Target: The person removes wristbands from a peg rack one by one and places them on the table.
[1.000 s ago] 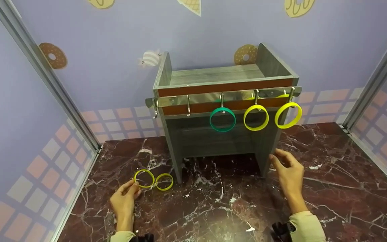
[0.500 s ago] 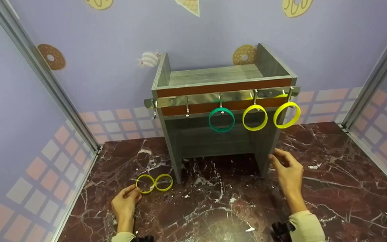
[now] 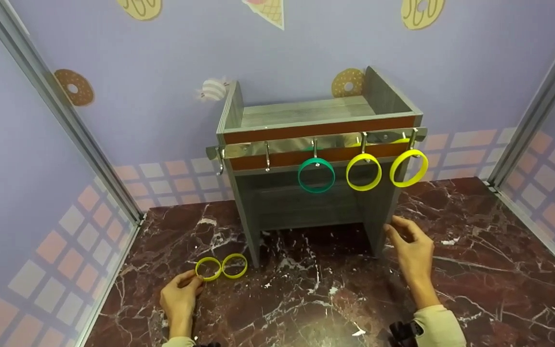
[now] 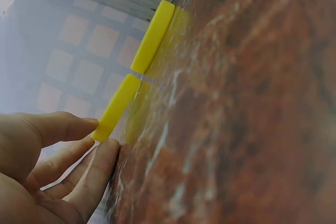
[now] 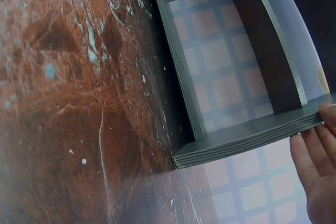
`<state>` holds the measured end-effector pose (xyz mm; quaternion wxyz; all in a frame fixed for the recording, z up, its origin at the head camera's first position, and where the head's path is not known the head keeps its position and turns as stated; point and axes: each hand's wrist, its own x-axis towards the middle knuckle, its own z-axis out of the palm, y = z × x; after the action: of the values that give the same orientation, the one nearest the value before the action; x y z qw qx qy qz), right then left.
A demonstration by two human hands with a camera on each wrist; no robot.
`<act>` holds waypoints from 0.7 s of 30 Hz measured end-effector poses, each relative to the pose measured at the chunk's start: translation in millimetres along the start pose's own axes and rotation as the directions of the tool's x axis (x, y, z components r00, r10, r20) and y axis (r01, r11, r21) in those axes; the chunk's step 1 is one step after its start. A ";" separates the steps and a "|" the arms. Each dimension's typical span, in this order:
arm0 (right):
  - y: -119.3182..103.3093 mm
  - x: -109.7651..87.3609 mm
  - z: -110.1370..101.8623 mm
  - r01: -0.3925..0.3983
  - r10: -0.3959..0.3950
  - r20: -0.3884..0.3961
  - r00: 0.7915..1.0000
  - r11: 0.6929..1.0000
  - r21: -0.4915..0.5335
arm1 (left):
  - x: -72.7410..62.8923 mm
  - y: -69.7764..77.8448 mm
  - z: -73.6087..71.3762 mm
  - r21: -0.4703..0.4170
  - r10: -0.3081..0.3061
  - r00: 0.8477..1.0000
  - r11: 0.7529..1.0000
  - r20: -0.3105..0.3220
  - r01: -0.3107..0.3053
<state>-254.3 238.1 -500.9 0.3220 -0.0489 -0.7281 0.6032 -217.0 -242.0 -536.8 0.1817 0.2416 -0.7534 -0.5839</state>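
In the head view my left hand is low on the marble tabletop at the left. Its fingertips and thumb pinch the near edge of a yellow ring, which lies flat on the table. A second yellow ring lies right beside it, towards the shelf. My right hand holds the front edge of the right side panel of the grey wooden shelf, thumb at the edge and fingers on the outer side. A green ring and two yellow rings, one mid-row and one far right, hang from hooks.
A metal hook rail crosses the shelf's front. Its two left hooks, one inner and one outer, carry no ring. Patterned purple walls enclose the back and sides. White specks dot the dark red marble tabletop.
The yellow ring at my left hand was tilted up and now lies flat beside the other. My left hand has lowered with it. The right hand keeps its place on the shelf.
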 end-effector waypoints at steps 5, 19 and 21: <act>3.8 -1.2 -0.5 0.005 -0.005 0.006 1.000 1.000 0.007 | -3.0 6.4 -1.9 0.120 0.067 0.996 0.991 -0.062 -0.059; 2.4 -1.2 -0.3 -0.004 0.004 -0.002 1.000 0.999 0.052 | -39.6 69.8 13.9 -0.041 0.279 0.960 0.959 -0.031 -0.281; 0.1 -1.8 0.2 -0.009 0.009 -0.004 1.000 0.999 0.051 | -46.3 77.4 18.2 -0.095 0.311 0.950 0.946 -0.008 -0.310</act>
<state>-253.0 237.0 -501.7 0.3218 -0.0452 -0.7115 0.6230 -201.1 -185.3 -466.1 0.2800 0.1093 -0.7540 -0.5840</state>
